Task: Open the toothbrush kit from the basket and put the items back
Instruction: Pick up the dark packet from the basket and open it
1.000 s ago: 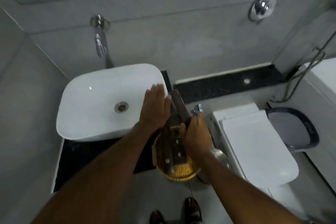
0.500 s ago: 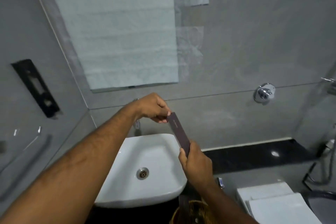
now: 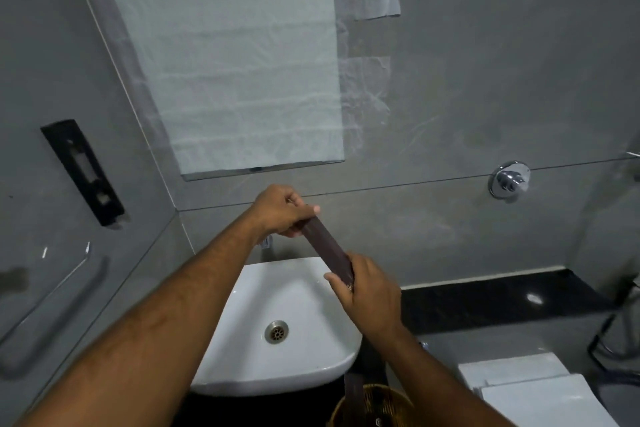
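A long, dark brown toothbrush kit box point(image 3: 327, 246) is held up in front of the wall, tilted from upper left to lower right. My left hand point(image 3: 282, 210) pinches its upper end with fingers and thumb. My right hand point(image 3: 370, 291) grips its lower end. The yellow woven basket point(image 3: 391, 404) stands at the bottom edge below my right forearm, with another dark box point(image 3: 354, 393) standing upright in it.
A white basin point(image 3: 277, 329) with a metal drain sits below my hands on a dark counter point(image 3: 485, 302). A covered mirror point(image 3: 235, 73) hangs above. A chrome valve point(image 3: 508, 182) is on the right wall, a white toilet lid point(image 3: 540, 399) at lower right.
Both hands lifted the box out of the basket and up in front of the wall. The view tilted upward, so the basket dropped to the bottom edge. My left hand closed on the top end.
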Available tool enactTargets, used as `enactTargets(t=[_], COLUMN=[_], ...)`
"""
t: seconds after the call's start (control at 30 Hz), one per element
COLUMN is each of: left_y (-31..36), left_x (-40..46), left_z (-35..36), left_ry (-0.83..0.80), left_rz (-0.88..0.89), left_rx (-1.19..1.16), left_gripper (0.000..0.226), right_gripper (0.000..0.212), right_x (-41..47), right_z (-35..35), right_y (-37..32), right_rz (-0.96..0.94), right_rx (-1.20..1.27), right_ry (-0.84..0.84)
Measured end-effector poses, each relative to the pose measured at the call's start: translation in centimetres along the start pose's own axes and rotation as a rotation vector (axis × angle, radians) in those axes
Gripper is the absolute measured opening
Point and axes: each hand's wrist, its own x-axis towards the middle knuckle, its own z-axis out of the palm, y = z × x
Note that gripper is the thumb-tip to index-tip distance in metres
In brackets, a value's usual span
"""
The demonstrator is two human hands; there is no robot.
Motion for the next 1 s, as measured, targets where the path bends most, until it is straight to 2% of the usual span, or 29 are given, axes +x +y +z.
enactTargets(t=[0.07, 0.13, 0.2, 0.27, 0.37, 0.43, 0.5, 0.57, 0.63, 0.77, 1.0], left_y=[-1.4, -3.6, -6.3, -8.8, -12.0, -13.2, -12.9, -11.8, -10.9, -9.9, -9.8], left_x=[-0.1, -0.5, -1.3, -2.6, -4.4, -5.3, -6.0, -6.4, -6.1, -5.4, -5.0], left_z=[0.2, 0.2, 0.6, 1.4, 3.4, 5.0, 6.1, 6.6, 6.9, 5.9, 3.9], left_ry=[0.148, 0.249, 0.297, 0.275, 0.172, 0.148, 0.14, 0.102, 0.102, 0.171, 0.024], left_rz=[-0.049, -0.113, -0.199, -0.297, -0.384, -0.347, -0.178, 0.034, 0.139, 0.184, 0.256], left_rx=[-0.165, -0.389, -0.614, -0.803, -0.921, -0.682, -0.324, -0.134, 0.005, 0.122, 0.273], left_gripper=[0.026, 0.022, 0.017, 0.015, 0.024, 0.027, 0.031, 0.035, 0.043, 0.031, 0.043], right_gripper=[0.05, 0.058, 0.06, 0.048, 0.023, 0.015, 0.013, 0.014, 0.015, 0.012, 0.013], right_x=[1.3, 3.1, 5.2, 7.2, 9.3, 10.2, 10.6, 10.3, 9.8, 9.8, 11.2], right_z=[-0.6, -1.6, -3.1, -4.7, -6.4, -6.9, -6.9, -6.4, -6.0, -6.1, -6.8], right_y=[-0.2, -0.1, -0.1, -0.6, -1.9, -2.8, -3.6, -4.3, -4.8, -5.1, -3.9], right_rz=[0.062, 0.254, 0.391, 0.398, 0.281, 0.245, 0.235, 0.216, 0.193, 0.18, 0.261], right_rx=[0.03, 0.2, 0.402, 0.576, 0.587, 0.521, 0.454, 0.414, 0.419, 0.481, 0.561], right_ry=[0.037, 0.102, 0.087, -0.022, -0.182, -0.254, -0.305, -0.329, -0.335, -0.398, -0.547])
